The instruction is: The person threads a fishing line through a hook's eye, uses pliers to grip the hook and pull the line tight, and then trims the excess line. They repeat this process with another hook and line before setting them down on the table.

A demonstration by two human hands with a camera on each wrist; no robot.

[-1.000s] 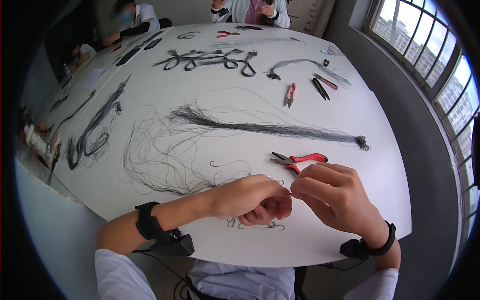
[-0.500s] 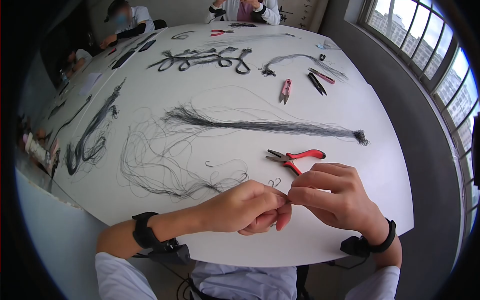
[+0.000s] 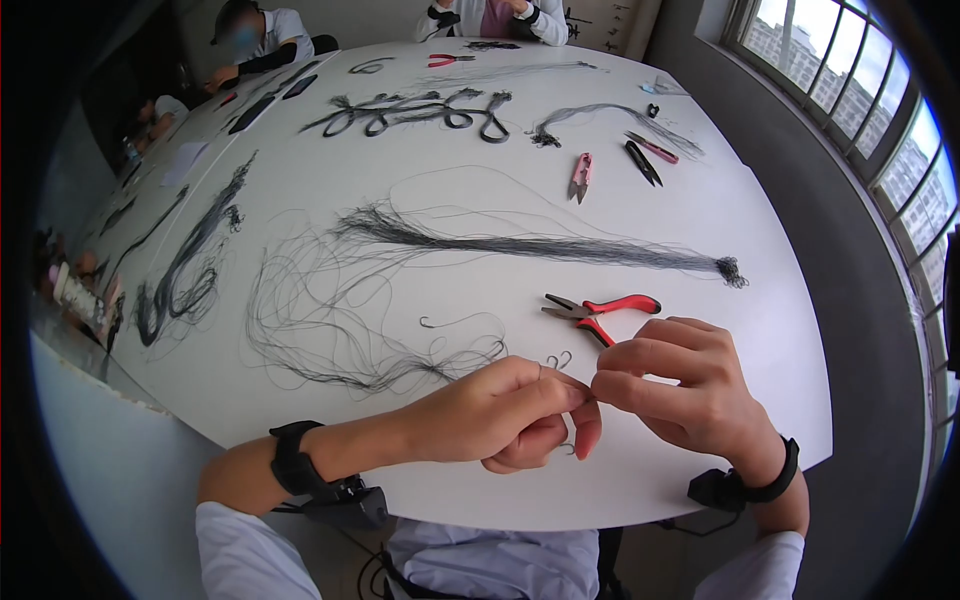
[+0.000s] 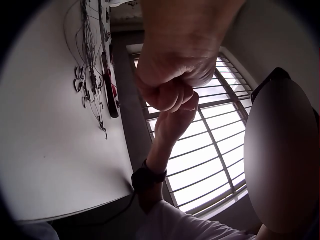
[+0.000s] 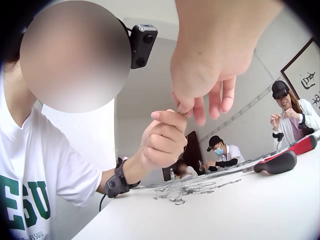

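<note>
My left hand [image 3: 525, 410] and right hand [image 3: 680, 385] meet fingertip to fingertip above the table's near side. Between them they pinch a thin dark strand, which looks like fishing line [image 5: 184, 114]; fingers hide most of it. The left thumb presses against the index finger, with the other fingers curled beneath. On the right, thumb and index do the pinching while the remaining fingers bend loosely. Several fish hooks [image 3: 560, 360] lie just beyond the left hand, at the ends of a loose tangle of dark line [image 3: 370, 380].
Red-handled pliers [image 3: 590, 312] lie beyond the right hand. A long bundle of line [image 3: 560, 248] crosses the middle of the table [image 3: 480, 505]. Farther back are pink thread snips [image 3: 580, 178], black snips [image 3: 643, 163] and coiled bundles [image 3: 415, 115]. Other people sit at the far side.
Both hands have come slightly toward the body, still meeting at the fingertips. The left hand now covers most of the hooks seen below it earlier. The head view has shifted a little.
</note>
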